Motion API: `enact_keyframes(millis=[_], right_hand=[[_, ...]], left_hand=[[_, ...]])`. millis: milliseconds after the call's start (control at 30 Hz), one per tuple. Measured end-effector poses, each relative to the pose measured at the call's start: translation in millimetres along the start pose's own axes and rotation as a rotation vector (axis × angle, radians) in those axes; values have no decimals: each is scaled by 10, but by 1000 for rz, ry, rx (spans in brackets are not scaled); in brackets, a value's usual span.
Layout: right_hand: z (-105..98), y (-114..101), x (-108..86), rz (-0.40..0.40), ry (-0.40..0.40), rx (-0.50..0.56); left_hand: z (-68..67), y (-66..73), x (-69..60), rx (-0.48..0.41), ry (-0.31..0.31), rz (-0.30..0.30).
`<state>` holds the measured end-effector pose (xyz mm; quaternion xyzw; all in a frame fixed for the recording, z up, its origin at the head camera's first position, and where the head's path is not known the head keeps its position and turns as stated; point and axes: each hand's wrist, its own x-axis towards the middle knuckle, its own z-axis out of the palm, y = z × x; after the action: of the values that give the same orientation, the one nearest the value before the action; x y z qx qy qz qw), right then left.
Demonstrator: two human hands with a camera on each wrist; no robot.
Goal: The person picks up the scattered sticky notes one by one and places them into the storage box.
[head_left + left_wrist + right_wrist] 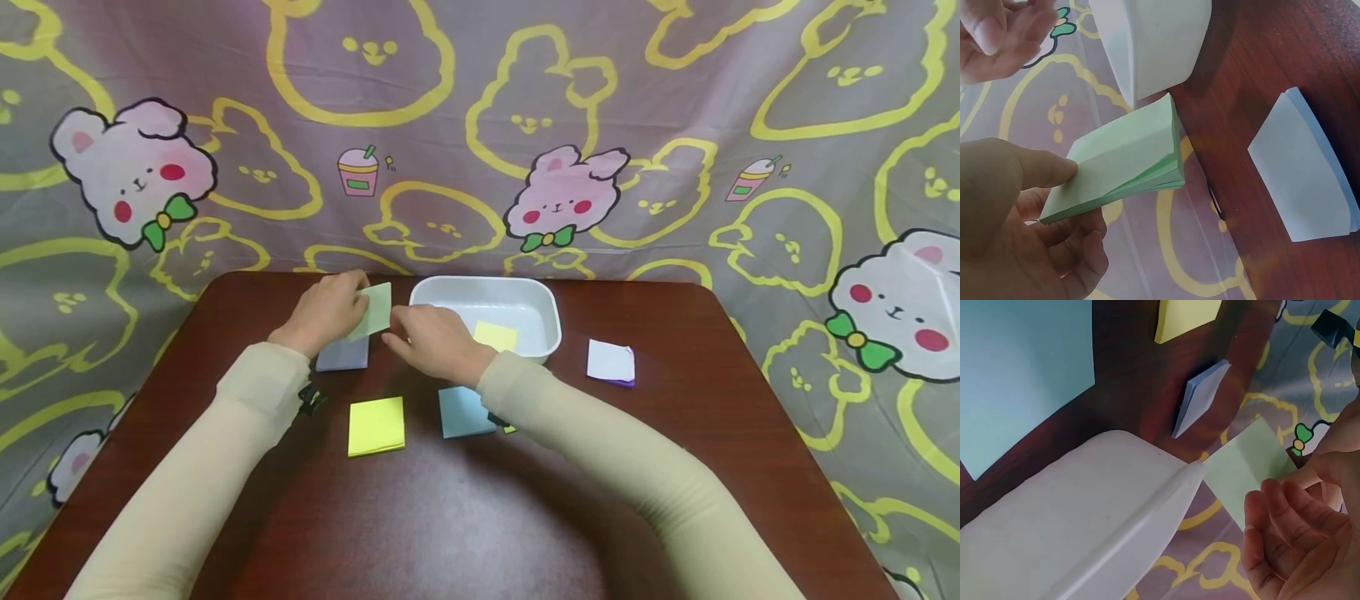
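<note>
Pad (378,310) (green, approx. sq.) tilts, free edge twd tray (525,305).

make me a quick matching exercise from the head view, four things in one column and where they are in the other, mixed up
Things
1. green pad
2. bright yellow pad
3. white container
4. white-and-purple pad

Places
A. farthest right of the pads
B. behind the blue pad, with pale yellow paper in it
C. held in the left hand
D. immediately left of the blue pad

Right pairs: 1-C, 2-D, 3-B, 4-A
</note>
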<state>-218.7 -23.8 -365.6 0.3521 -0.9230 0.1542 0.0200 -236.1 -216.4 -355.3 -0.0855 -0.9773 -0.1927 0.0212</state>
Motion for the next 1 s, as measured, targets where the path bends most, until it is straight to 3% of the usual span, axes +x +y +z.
enact_keyframes(millis=[500,1000], right_hand=[[-70,4,-8,-15,2,-48],[-105,41,-8,-38,40,-91]], left_hand=[[-132,6,-63,-23,-2,-17],[-194,108,-101,-32,-6,-14]])
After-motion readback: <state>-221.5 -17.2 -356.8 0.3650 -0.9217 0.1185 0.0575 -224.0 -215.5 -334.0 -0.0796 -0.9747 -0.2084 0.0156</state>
